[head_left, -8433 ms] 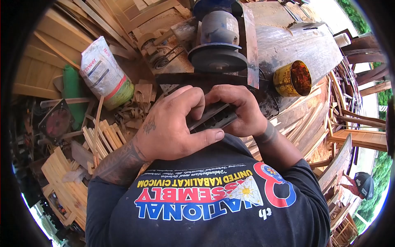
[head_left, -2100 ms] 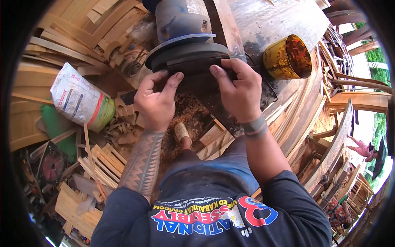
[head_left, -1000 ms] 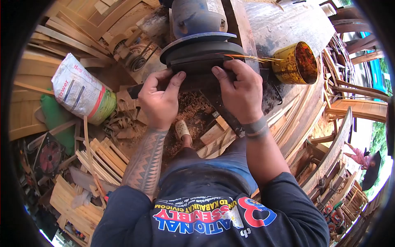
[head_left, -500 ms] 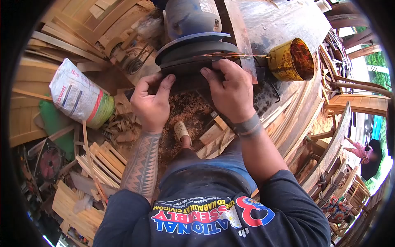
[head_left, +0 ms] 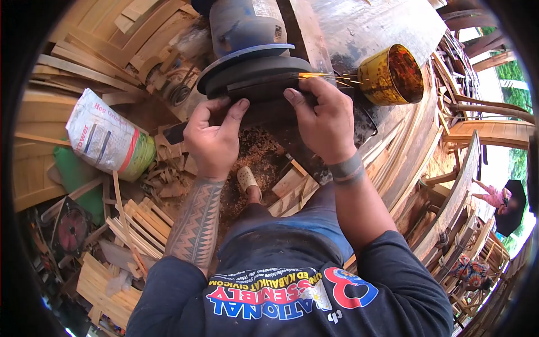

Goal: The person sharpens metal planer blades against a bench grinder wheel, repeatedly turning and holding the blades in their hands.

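A bench grinder's dark wheel (head_left: pixel 252 72) sits in front of its blue-grey motor (head_left: pixel 247 28). Against the wheel's near edge lies a long, dark, flat metal strip (head_left: pixel 264 88), possibly a blade. My left hand (head_left: pixel 216 135) pinches the strip's left part between thumb and fingers. Its right end is gripped by my right hand (head_left: pixel 328 118), thumb below and index finger curled behind. Orange sparks (head_left: pixel 320 75) fly rightward from beside my right fingers toward a yellow, rusty tin can (head_left: pixel 373 78). The fingertips behind the strip are partly hidden.
A feed sack (head_left: pixel 109 132) stands at left among wood offcuts (head_left: pixel 140 224). Long planks (head_left: pixel 387 151) lie at right. Wood shavings (head_left: pixel 258 146) cover the floor near my foot. A person in pink (head_left: pixel 494 198) is far right, beside a dark umbrella (head_left: pixel 512 208).
Both hands still hold the strip at the wheel, now slightly farther right relative to it. The strip's face shows more, and the sparks are shorter and brighter. The view has shifted slightly.
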### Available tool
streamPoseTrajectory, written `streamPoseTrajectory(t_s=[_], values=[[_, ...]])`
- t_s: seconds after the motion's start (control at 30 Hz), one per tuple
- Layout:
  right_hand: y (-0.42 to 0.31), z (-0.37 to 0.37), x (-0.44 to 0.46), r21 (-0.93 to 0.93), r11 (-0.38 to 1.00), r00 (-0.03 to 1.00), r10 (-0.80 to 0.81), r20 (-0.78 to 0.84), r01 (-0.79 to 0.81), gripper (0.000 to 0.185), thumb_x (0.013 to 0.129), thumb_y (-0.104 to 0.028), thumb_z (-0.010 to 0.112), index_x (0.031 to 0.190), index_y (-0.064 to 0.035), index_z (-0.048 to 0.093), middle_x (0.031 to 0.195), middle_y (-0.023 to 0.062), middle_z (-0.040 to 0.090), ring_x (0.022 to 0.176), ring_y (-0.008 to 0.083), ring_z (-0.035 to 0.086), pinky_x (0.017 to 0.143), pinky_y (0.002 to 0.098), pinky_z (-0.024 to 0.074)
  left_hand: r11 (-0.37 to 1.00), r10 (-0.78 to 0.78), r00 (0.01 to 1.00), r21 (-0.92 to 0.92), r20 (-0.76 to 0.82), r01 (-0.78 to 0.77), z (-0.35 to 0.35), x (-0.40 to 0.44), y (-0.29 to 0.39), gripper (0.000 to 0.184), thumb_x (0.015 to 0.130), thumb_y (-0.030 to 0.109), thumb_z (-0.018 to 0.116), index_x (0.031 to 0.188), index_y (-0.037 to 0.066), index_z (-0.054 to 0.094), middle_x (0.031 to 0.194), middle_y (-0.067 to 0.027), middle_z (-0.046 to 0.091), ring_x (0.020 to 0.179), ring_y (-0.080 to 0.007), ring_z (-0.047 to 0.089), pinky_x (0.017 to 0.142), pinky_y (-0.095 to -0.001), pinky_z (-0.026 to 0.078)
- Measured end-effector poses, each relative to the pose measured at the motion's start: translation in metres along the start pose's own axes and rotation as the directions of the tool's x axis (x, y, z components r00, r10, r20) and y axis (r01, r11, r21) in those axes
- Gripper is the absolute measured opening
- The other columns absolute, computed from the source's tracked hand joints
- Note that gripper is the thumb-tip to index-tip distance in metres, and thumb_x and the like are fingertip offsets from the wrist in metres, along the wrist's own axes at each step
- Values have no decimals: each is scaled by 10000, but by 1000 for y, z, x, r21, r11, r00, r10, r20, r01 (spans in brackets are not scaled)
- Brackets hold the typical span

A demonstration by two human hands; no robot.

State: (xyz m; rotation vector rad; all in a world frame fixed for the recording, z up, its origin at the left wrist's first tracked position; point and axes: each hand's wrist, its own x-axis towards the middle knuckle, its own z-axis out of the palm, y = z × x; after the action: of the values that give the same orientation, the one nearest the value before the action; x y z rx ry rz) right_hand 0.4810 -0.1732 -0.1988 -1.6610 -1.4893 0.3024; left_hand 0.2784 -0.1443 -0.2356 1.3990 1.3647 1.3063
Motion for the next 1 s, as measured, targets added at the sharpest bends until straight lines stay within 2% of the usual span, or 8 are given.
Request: streamPoseTrajectory(t_s=[0.07, 0.17, 0.27, 0.37, 0.47, 0.97, 1.0], values=[[2, -3, 1, 1, 1000, 1000, -11, -12, 11, 228, 919, -192, 837, 985, -2, 730, 912, 199, 738, 816, 411, 719, 726, 467, 568, 1000, -8, 1000, -12, 3, 8, 3, 0, 0, 289, 915, 178, 934, 1019, -41, 777, 940, -87, 816, 848, -111, 725, 808, -291, 590], [6, -7, 2, 3, 999, 999, 36, 28, -36, 232, 915, -192, 839, 994, -1, 734, 922, 205, 743, 825, 414, 724, 732, 470, 572, 999, -25, 999, -25, 26, 25, 8, -1, 1, 281, 936, 145, 915, 1054, -42, 743, 885, -22, 752, 731, -62, 643, 681, -221, 513], [12, -8, 3, -2, 1000, 1000, -11, -8, 11, 275, 933, -212, 857, 1053, 23, 780, 873, 200, 758, 726, 300, 740, 705, 370, 567, 999, 45, 999, 30, 5, -45, 12, -1, 1, 280, 938, 150, 914, 1048, -41, 743, 885, -23, 754, 732, -63, 647, 685, -221, 520], [14, -11, 3, -20, 1000, 1000, -7, -1, 7, 269, 929, -203, 861, 1051, 23, 779, 845, 188, 749, 694, 274, 716, 688, 363, 557, 998, 41, 999, 44, -3, -41, 14, -2, 0, 293, 936, 162, 918, 1056, -41, 745, 891, -27, 759, 737, -65, 652, 694, -223, 528], [13, -12, 3, 23, 999, 1000, 31, 2, -31, 246, 916, -211, 849, 1003, -9, 740, 872, 198, 734, 765, 412, 717, 698, 467, 571, 999, 8, 1000, 43, -21, -7, 17, -3, 4, 306, 905, 196, 943, 1007, -43, 782, 937, -94, 815, 841, -122, 728, 793, -292, 590], [21, -26, 5, 41, 993, 994, 113, -3, -112, 242, 919, -222, 848, 984, -9, 752, 822, 198, 709, 718, 373, 711, 666, 435, 556, 999, 13, 1000, 42, -2, -13, 35, -4, 7, 334, 901, 206, 946, 1005, -64, 779, 913, -123, 810, 825, -140, 736, 786, -309, 598], [23, -27, 5, 30, 995, 995, 98, -9, -98, 237, 924, -205, 855, 999, -1, 760, 806, 175, 716, 696, 301, 689, 660, 397, 547, 999, 10, 1000, 35, -4, -10, 36, -4, 6, 335, 899, 206, 947, 1004, -64, 779, 915, -123, 811, 825, -141, 737, 787, -310, 600]])
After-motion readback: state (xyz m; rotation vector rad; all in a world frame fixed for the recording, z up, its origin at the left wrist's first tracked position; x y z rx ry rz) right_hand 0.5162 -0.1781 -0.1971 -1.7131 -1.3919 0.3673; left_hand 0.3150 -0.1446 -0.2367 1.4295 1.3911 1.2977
